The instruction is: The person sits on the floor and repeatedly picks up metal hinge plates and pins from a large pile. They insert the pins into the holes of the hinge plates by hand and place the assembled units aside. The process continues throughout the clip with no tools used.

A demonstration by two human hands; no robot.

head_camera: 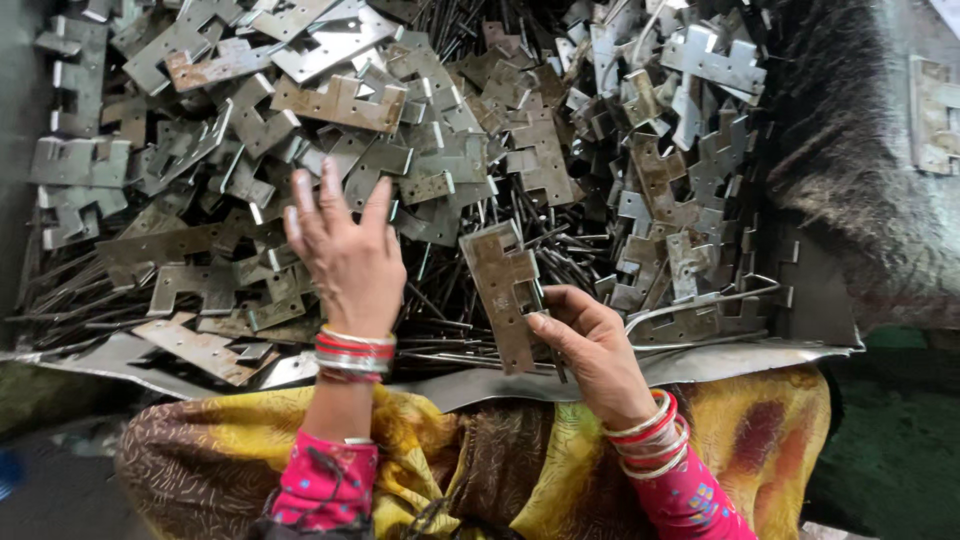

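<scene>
The right hand [590, 345] grips one hinge plate [503, 292] upright, apparently unpinned. The left hand [345, 255], fingers spread wide, rests on the pile of plates [330, 100] and pins [560, 240], seemingly mostly unsorted.

Hinge plates [340, 100] heaped over thin rods [450, 330], left hand [345, 255] on heap, right hand [590, 345] beside it

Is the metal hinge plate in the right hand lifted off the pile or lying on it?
Lifted. The right hand pinches the hinge plate by its lower edge, holding it tilted above the pile of pins.
</scene>
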